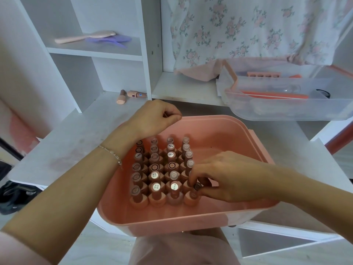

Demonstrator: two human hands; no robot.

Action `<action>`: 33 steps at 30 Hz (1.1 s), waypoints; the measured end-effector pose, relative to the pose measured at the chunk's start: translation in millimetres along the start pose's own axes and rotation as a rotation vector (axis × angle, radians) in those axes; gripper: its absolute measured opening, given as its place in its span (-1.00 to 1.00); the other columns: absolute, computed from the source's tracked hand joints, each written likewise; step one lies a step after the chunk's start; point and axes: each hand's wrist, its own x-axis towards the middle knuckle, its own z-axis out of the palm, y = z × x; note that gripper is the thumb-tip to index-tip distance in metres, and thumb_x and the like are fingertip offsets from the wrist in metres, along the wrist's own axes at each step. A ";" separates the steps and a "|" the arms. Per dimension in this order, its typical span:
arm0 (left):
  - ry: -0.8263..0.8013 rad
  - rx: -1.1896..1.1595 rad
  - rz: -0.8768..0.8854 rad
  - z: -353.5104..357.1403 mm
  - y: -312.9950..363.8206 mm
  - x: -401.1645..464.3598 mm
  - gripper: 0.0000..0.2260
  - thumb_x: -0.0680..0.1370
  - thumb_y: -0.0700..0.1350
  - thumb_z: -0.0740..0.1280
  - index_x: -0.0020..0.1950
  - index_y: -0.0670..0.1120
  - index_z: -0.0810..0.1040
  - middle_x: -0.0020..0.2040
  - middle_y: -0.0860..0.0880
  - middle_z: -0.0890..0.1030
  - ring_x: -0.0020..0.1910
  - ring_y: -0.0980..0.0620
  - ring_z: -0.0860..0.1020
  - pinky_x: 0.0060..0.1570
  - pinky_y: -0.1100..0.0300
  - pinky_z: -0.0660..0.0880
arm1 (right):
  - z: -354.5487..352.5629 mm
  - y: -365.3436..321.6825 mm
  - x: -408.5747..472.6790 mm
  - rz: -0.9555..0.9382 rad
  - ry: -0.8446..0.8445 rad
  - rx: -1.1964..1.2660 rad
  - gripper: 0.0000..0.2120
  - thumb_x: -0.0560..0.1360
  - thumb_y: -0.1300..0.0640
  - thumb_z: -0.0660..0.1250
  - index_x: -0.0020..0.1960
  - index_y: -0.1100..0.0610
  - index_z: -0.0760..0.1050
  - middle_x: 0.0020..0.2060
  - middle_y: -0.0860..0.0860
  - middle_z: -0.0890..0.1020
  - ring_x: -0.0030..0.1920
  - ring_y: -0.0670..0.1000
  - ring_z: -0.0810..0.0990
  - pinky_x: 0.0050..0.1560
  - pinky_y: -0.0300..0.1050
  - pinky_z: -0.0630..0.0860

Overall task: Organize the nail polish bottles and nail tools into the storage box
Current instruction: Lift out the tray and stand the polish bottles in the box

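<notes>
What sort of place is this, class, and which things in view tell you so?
Probably a bedroom or dressing corner at home: white shelving holding a hairbrush, floral fabric hanging above, and a pink storage box of nail polish bottles.

Soft even daylight; glare on bottle caps (156,186); wide-angle edge distortion.
</notes>
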 end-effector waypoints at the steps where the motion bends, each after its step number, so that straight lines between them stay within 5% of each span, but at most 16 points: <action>1: 0.000 0.000 -0.003 0.1 -0.3 0.3 -0.88 0.52 -0.14 0.31 -0.04 -0.10 0.65 -0.21 0.09 0.59 -0.14 0.09 0.54 0.00 0.17 0.47 | 0.0 -0.4 1.0 -0.001 0.001 0.004 -0.84 0.49 -0.02 0.26 0.05 -0.04 0.47 -0.18 -0.17 0.54 -0.25 -0.17 0.35 -0.21 -0.23 0.34; 21: -0.015 -0.009 -0.013 -0.3 -1.3 1.1 -0.86 0.53 -0.14 0.30 -0.04 -0.10 0.64 -0.20 0.10 0.58 -0.18 0.16 0.49 -0.09 0.30 0.38 | -0.6 -1.0 5.1 0.004 0.001 0.021 -0.81 0.49 0.00 0.28 0.08 -0.01 0.49 -0.15 -0.14 0.53 -0.23 -0.19 0.32 -0.17 -0.25 0.32; 28: -0.015 -0.006 -0.011 0.0 -1.5 1.5 -0.86 0.53 -0.14 0.30 -0.03 -0.10 0.64 -0.25 0.14 0.55 -0.23 0.19 0.47 -0.13 0.31 0.35 | -0.6 -0.5 4.6 0.014 -0.021 0.033 -0.78 0.49 -0.02 0.28 0.12 -0.03 0.47 -0.20 -0.22 0.37 -0.22 -0.22 0.30 -0.14 -0.30 0.27; 33: -0.014 -0.012 -0.007 0.5 -2.5 1.9 -0.87 0.53 -0.14 0.30 -0.04 -0.10 0.64 -0.28 0.16 0.54 -0.29 0.29 0.46 -0.22 0.41 0.35 | -0.1 0.2 2.3 -0.002 -0.030 0.039 -0.78 0.50 0.00 0.26 0.13 -0.02 0.47 -0.10 -0.16 0.49 -0.19 -0.22 0.29 -0.14 -0.33 0.25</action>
